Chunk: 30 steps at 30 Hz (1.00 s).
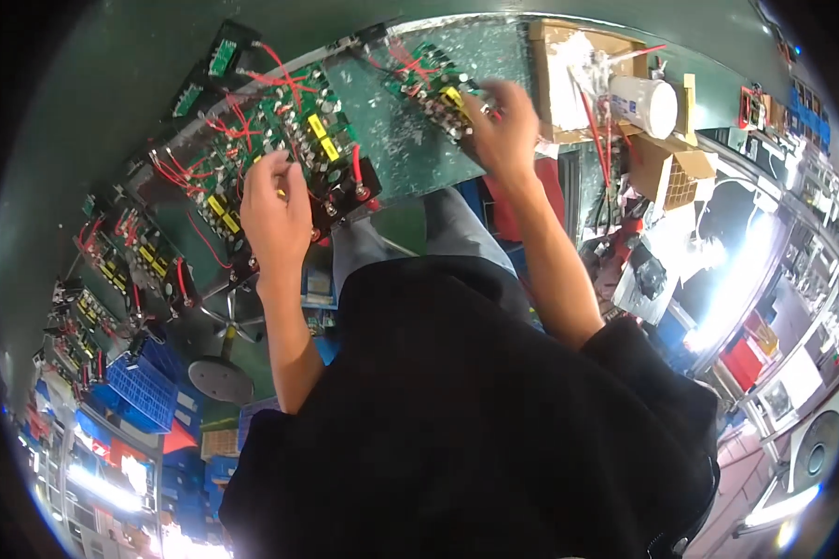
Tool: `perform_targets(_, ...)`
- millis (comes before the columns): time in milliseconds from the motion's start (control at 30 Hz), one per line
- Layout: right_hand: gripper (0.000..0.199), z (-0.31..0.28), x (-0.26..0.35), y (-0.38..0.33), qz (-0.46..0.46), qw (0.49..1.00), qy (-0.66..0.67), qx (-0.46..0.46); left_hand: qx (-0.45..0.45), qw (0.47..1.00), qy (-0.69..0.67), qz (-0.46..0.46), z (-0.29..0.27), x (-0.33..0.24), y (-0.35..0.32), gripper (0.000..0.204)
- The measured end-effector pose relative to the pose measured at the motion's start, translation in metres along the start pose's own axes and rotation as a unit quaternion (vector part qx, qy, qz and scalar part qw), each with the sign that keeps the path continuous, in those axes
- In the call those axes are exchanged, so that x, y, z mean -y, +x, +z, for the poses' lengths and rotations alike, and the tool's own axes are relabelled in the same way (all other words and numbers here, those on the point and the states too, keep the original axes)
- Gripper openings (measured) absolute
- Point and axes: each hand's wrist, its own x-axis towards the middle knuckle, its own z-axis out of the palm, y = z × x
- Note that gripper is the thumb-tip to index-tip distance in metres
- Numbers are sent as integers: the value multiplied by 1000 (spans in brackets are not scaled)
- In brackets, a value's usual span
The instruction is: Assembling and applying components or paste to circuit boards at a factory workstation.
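Green circuit board (433, 88) with red wires (410, 65) laid between the surface's (385, 140) far and near edges, right hand (505, 129) held half-curled over it.
Left hand (277, 210) held loosely curled at second board (333, 107), two yellow blocks (329, 149) counted there; pinching can't be told, either hand. Surface seen bare between the two boards.

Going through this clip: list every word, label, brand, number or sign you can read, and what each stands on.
None can be read.
Yellow blocks on the circuit boards: any markings too small to read.
White bucket: any print too small and blurred to read.
Elsewhere: too small or blurred to read.
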Motion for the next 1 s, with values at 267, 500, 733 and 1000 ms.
perform_targets(267, 21, -92, -225, -54, 512, 304, 740, -313, 15, 998, -52, -24, 20, -79, -19, 25)
perform_targets(500, 11, -84, -216, -62, 475, 418, 764, -126, 87, 985, 85, 121, 138, -131, -30, 26)
perform_targets(733, 52, -39, -171, -80, 437, 844, 295, -99, 37, 961, 272, -35, 195, -110, -30, 28)
perform_targets(1000, 30, -53, -151, -85, 481, 728, 472, -126, 92, 973, 212, 22, 180, -88, -32, 21)
